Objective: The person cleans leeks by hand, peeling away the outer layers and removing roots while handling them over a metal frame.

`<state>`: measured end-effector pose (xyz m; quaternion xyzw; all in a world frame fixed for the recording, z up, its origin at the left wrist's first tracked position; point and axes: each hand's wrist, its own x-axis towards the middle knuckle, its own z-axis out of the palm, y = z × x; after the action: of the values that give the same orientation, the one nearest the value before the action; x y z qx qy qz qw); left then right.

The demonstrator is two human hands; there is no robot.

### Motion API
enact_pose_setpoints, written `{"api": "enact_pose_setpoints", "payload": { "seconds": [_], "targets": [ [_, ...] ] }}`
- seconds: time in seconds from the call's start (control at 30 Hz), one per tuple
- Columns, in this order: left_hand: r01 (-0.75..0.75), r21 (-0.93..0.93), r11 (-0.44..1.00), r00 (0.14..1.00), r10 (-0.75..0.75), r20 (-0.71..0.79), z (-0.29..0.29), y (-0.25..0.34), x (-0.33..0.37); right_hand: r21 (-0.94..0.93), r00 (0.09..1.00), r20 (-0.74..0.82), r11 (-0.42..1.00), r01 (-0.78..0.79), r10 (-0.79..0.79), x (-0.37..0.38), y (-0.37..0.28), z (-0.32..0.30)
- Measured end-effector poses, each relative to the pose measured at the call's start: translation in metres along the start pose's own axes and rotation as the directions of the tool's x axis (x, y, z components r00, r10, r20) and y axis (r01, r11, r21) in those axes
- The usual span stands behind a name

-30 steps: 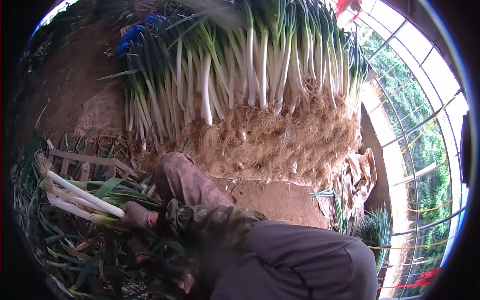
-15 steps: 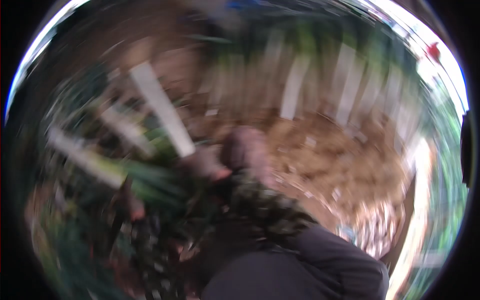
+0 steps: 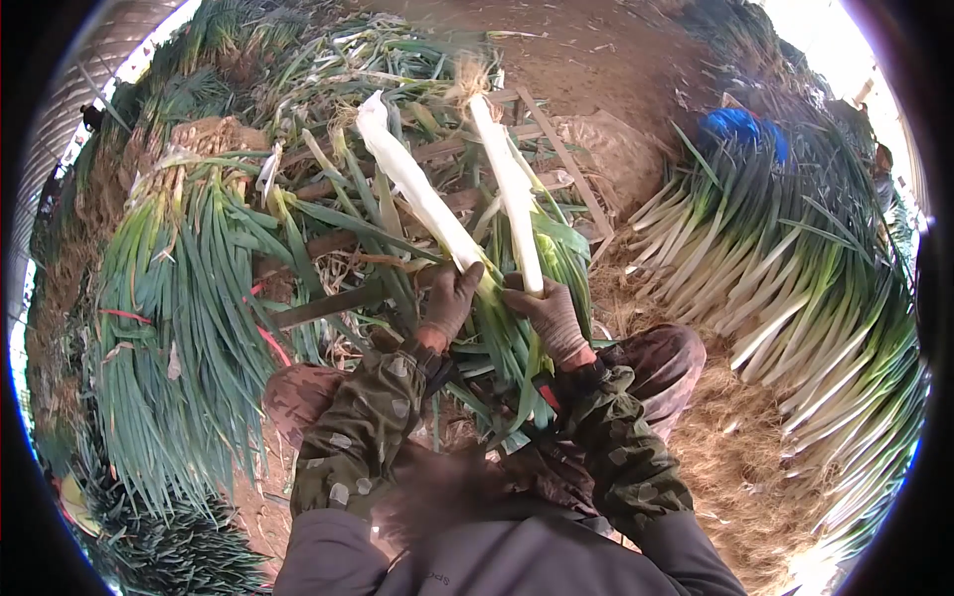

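Far left lay a heap of green leek tops (image 3: 179,328). The gloved left hand (image 3: 449,298) gripped one long white leek stalk (image 3: 417,189); the right hand (image 3: 552,316) clasped another (image 3: 509,189). Both stalks ran up and away from the hands, roots farthest. Right: stacked leeks (image 3: 785,288).

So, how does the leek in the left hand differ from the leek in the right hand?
The leek in the left hand leans up and to the left, while the leek in the right hand stands nearly upright. The left hand grips its leek from the side; the right hand wraps its leek's lower stalk. Both have clean white stalks and root ends pointing away from the person.
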<state>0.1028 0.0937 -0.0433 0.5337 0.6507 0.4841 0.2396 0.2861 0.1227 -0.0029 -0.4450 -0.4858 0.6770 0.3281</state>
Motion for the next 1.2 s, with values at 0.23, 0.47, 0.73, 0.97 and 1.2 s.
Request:
{"api": "enact_pose_setpoints", "payload": {
  "seconds": [0.23, 0.47, 0.73, 0.97, 1.2],
  "targets": [
    [0.061, -0.032, 0.998, 0.989, -0.056, 0.136, 0.006, -0.013, -0.008, -0.043, 0.997, 0.072, 0.999, 0.029, -0.026, 0.017, 0.017, 0.008],
    [-0.201, -0.148, 0.968, 0.979, 0.196, -0.049, -0.004, -0.008, -0.02, 0.048, 0.994, 0.109, 0.999, 0.013, -0.018, 0.014, 0.014, 0.005],
    [0.331, -0.658, 0.676, 0.944, -0.243, 0.224, -0.009, -0.022, -0.023, 0.103, 0.972, 0.234, 0.993, -0.056, 0.031, 0.01, 0.012, 0.002],
    [0.24, -0.384, 0.892, 0.971, -0.221, 0.095, -0.008, 0.02, -0.024, -0.017, 0.996, 0.038, 0.996, 0.087, -0.086, -0.003, 0.009, 0.019],
    [0.203, 0.021, 0.979, 0.979, -0.203, -0.026, -0.024, -0.001, -0.005, 0.032, 0.997, 0.043, 0.998, 0.062, -0.063, -0.011, -0.007, 0.012]
  ]
}}
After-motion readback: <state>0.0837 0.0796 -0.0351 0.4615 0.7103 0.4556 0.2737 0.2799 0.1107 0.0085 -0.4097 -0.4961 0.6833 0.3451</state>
